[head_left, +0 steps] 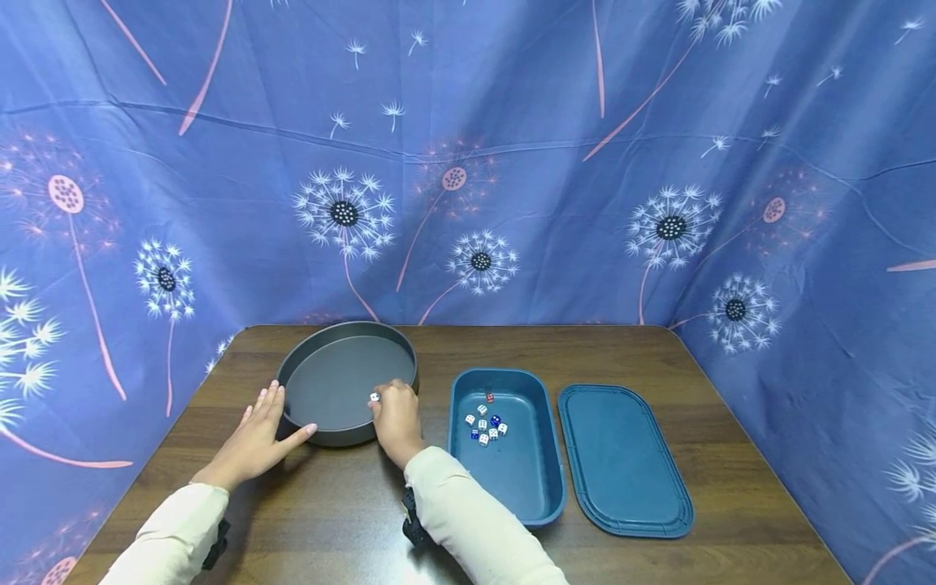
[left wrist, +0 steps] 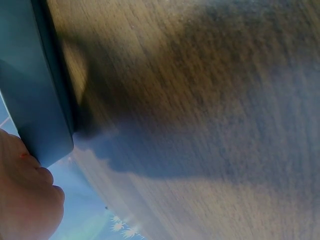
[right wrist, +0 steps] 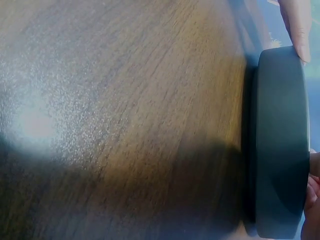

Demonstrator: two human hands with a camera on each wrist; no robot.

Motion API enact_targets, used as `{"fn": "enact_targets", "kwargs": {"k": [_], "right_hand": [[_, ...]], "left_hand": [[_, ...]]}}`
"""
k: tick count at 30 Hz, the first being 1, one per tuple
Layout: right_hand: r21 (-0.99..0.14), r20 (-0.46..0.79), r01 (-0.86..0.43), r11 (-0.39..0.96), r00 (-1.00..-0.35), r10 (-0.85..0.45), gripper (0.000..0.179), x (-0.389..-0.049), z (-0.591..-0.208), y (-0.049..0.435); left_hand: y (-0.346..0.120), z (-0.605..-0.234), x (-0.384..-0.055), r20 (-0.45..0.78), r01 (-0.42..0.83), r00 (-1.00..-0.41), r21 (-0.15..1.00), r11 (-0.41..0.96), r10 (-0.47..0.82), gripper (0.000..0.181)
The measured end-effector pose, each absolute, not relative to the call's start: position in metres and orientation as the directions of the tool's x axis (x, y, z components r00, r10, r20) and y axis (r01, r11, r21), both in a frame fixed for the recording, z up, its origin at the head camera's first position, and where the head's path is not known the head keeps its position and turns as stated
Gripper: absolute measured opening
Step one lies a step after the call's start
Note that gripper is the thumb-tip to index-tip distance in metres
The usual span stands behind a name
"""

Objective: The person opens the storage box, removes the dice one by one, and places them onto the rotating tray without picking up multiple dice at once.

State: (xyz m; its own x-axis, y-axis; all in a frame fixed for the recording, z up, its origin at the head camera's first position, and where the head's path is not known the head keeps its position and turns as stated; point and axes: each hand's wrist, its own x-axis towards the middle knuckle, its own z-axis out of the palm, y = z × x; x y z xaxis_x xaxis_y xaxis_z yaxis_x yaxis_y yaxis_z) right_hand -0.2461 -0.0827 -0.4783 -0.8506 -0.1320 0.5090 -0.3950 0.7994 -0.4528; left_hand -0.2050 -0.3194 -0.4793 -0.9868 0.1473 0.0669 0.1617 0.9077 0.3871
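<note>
A round dark grey pan (head_left: 340, 378) with a low wall sits at the back left of the wooden table. My left hand (head_left: 252, 443) rests against its left side, fingers straight and thumb spread along the front rim. Over the pan's front right part, my right hand (head_left: 398, 421) pinches a white die (head_left: 375, 396) between thumb and fingers. In the right wrist view, the pan's outer wall (right wrist: 282, 140) hides most of that hand. The left wrist view shows the left hand (left wrist: 27, 192) at the pan's edge.
Right of the pan stands a blue rectangular tub (head_left: 541, 479) with several white, blue and red dice (head_left: 483, 424) inside. Its flat blue lid (head_left: 625, 459) lies on the table (head_left: 738, 487) to the tub's right. A blue dandelion-print cloth (head_left: 556, 195) hangs behind and beside the table.
</note>
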Motion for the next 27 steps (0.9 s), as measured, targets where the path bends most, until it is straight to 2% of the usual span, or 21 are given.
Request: {"fn": "enact_targets", "kwargs": {"k": [6, 13, 21, 27], "right_hand": [[-0.573, 0.458, -0.386, 0.723, -0.882, -0.108, 0.026, -0.245, -0.473, -0.077], [-0.593, 0.480, -0.422, 0.686, -0.869, -0.120, 0.025, -0.250, -0.456, -0.058], [-0.676, 0.432, -0.436, 0.594, -0.888, -0.160, 0.027, -0.257, -0.424, -0.006], [-0.675, 0.435, -0.436, 0.596, -0.887, -0.155, 0.027, -0.259, -0.422, 0.039]], "left_hand": [[-0.317, -0.476, -0.204, 0.065, 0.160, -0.987, 0.389, 0.907, 0.146, 0.103], [-0.316, -0.475, -0.202, 0.070, 0.162, -0.987, 0.397, 0.903, 0.146, 0.103], [-0.318, -0.476, -0.203, 0.072, 0.164, -0.986, 0.403, 0.900, 0.148, 0.103], [-0.318, -0.477, -0.203, 0.071, 0.166, -0.986, 0.403, 0.900, 0.151, 0.103]]}}
